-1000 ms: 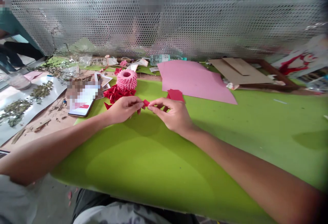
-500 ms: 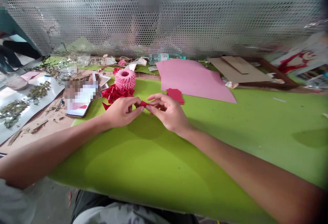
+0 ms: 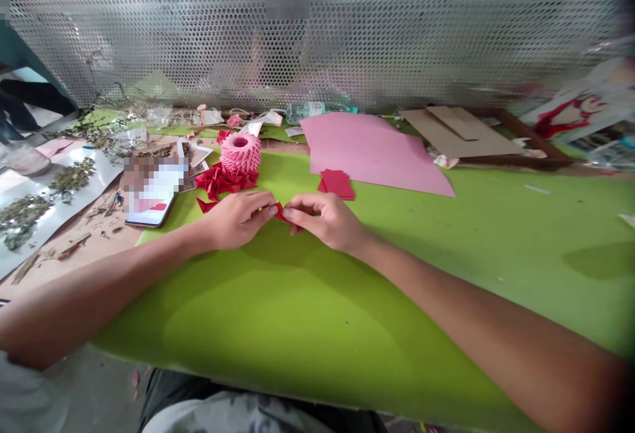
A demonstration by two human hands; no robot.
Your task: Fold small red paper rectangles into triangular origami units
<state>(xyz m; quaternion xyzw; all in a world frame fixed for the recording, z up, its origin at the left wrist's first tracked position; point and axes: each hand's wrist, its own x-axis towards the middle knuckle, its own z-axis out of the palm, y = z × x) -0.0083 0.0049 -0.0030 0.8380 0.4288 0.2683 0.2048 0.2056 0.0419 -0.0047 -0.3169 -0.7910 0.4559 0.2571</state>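
Between my two hands is a small folded piece of red paper (image 3: 280, 211), held above the green tabletop. My left hand (image 3: 243, 216) pinches its left end between thumb and forefinger. On the other end, the thumb and fingers of my right hand (image 3: 322, 219) are closed, partly covering the paper. Behind my left hand lies a pile of folded red paper pieces (image 3: 223, 180), next to a pink ring-shaped origami piece (image 3: 240, 151). A small stack of red paper rectangles (image 3: 337, 184) rests just beyond my right hand.
A large pink paper sheet (image 3: 367, 149) lies behind the red stack. To the left are a phone (image 3: 153, 195) and dried plant bits (image 3: 24, 211) on white paper. Cardboard (image 3: 456, 134) sits at the back right, below a perforated metal panel (image 3: 387, 36).
My right fingers have curled in and down around the paper's right end. The red paper has turned from lying nearly level to slanting. My left hand keeps its pinch.
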